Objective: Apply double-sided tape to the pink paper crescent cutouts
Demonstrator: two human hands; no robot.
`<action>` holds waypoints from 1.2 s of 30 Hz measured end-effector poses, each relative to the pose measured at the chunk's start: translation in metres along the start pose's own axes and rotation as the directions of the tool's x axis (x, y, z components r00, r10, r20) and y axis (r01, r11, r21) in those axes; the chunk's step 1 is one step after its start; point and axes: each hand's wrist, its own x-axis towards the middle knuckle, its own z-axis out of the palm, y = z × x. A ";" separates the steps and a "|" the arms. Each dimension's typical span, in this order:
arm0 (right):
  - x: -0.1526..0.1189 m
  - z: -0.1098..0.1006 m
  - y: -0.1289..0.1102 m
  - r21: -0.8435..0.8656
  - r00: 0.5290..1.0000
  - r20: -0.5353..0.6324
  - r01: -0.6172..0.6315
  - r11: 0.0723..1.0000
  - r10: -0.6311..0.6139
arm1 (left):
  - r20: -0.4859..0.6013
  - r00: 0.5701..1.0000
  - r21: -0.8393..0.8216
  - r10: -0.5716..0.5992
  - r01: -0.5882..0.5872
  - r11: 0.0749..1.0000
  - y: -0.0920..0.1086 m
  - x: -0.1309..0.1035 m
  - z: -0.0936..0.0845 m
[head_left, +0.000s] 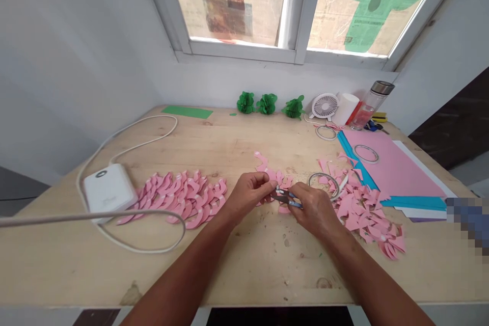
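Observation:
My right hand (315, 209) is closed around a small pair of scissors (282, 196) with dark blades and bluish handles, blades pointing left. Facing it, my left hand (250, 193) is closed in a pinch, its fingertips close to the blades. A tiny pale bit shows there, too small to name. Pink paper cutouts (263, 163) lie just behind both hands. A thin tape ring (335, 183) sits beside my right hand. To the left, curved pink paper pieces (191, 196) with white patches lie in overlapping rows.
Pink scraps (362, 209) are heaped at right, near stacked coloured sheets (397, 163) with another tape ring (365, 154). A white device (109, 188) with a looping cable stands left. Along the back are green paper balls (266, 104), a small fan (324, 107) and a bottle (369, 107).

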 end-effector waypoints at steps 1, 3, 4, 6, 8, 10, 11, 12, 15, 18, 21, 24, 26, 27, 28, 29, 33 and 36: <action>0.000 0.000 0.000 -0.007 1.000 0.003 0.000 1.000 0.000 | 0.002 1.000 0.006 -0.003 0.003 1.000 0.000 0.000 0.000; 0.000 0.000 0.000 -0.020 1.000 0.010 -0.003 1.000 0.003 | 0.004 1.000 0.018 -0.008 0.008 1.000 -0.001 0.000 0.000; 0.000 0.001 0.000 -0.025 1.000 0.013 -0.003 1.000 0.004 | 0.003 1.000 0.024 -0.009 0.009 1.000 -0.001 0.000 0.000; 0.000 0.001 0.001 -0.034 1.000 0.017 -0.001 0.999 0.002 | -0.005 1.000 0.038 -0.008 0.008 0.999 -0.002 0.000 0.000; 0.000 0.001 0.000 -0.043 1.000 0.020 0.001 0.999 -0.001 | -0.025 1.000 0.049 0.001 0.000 0.999 -0.002 0.001 0.001; 0.000 0.000 0.000 -0.053 1.000 0.022 0.002 0.999 -0.001 | -0.053 0.998 0.057 0.018 -0.015 0.998 -0.003 0.001 0.003; 0.001 0.000 0.000 -0.056 1.000 0.023 0.000 0.998 0.001 | -0.068 0.997 0.067 0.031 -0.027 0.997 -0.004 0.001 0.004; 0.001 0.000 -0.001 -0.060 1.000 0.024 -0.003 0.998 0.005 | -0.087 0.995 0.083 0.048 -0.041 0.996 -0.006 0.002 0.005; 0.001 0.000 0.000 -0.062 0.999 0.027 -0.019 0.998 0.020 | -0.154 0.982 0.151 0.107 -0.084 0.985 -0.010 0.003 0.007; 0.001 0.001 0.001 -0.053 0.999 0.030 -0.035 0.998 0.037 | -0.212 0.969 0.167 0.128 -0.093 0.981 -0.012 0.003 0.008; 0.001 0.002 0.003 -0.049 0.997 0.038 -0.062 0.997 0.064 | -0.253 0.963 0.095 0.095 -0.073 0.993 -0.011 0.004 0.008; 0.002 0.002 0.006 -0.024 0.993 0.020 -0.114 0.993 0.115 | -0.291 0.956 -0.028 0.050 -0.061 0.998 -0.010 0.006 0.007; 0.004 0.000 0.009 0.036 0.983 -0.022 -0.181 0.983 0.182 | -0.292 0.956 -0.100 0.018 -0.049 0.994 -0.011 0.008 0.005; 0.005 -0.001 0.009 0.092 0.975 -0.042 -0.214 0.972 0.219 | -0.282 0.960 -0.128 0.003 -0.041 0.991 -0.012 0.008 0.005; 0.006 -0.002 0.009 0.167 0.966 -0.055 -0.241 0.956 0.253 | -0.268 0.963 -0.150 -0.011 -0.031 0.988 -0.013 0.009 0.005; 0.007 -0.003 0.009 0.257 0.958 -0.058 -0.257 0.932 0.280 | -0.247 0.969 -0.169 -0.024 -0.019 0.985 -0.013 0.009 0.006; 0.009 -0.004 0.002 0.599 0.945 -0.003 -0.260 0.757 0.327 | -0.141 0.988 -0.230 -0.055 0.021 0.973 -0.015 0.007 0.012; 0.010 -0.001 -0.003 0.715 0.933 0.019 -0.265 0.647 0.361 | -0.109 0.993 -0.255 -0.036 0.007 0.967 -0.015 0.005 0.018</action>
